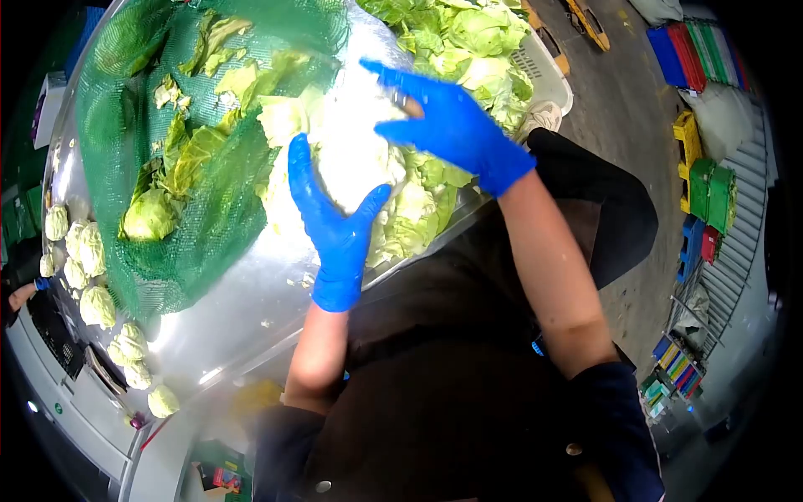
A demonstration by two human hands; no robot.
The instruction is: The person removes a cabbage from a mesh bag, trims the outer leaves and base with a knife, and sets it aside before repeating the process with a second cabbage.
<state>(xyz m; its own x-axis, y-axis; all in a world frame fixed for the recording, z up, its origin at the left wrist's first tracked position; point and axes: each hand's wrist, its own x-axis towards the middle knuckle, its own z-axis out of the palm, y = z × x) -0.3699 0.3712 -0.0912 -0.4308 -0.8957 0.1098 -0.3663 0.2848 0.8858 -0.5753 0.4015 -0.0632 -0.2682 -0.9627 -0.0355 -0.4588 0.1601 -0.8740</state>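
A pale, overexposed cabbage head lies among loose leaves on the metal table. My left hand, in a blue glove, cups its near side with the thumb and fingers spread around it. At its upper right is my right hand, also gloved in blue, with thumb and forefinger extended toward the cabbage. A small brownish thing shows between these fingers; its kind is hard to make out. Cut cabbage leaves lie under and beside the right hand.
Green netting with leaves and a cabbage covers the left of the metal table. Several small cabbages line its far left edge. A pale crate full of leaves stands at upper right. Another person's hand shows far left.
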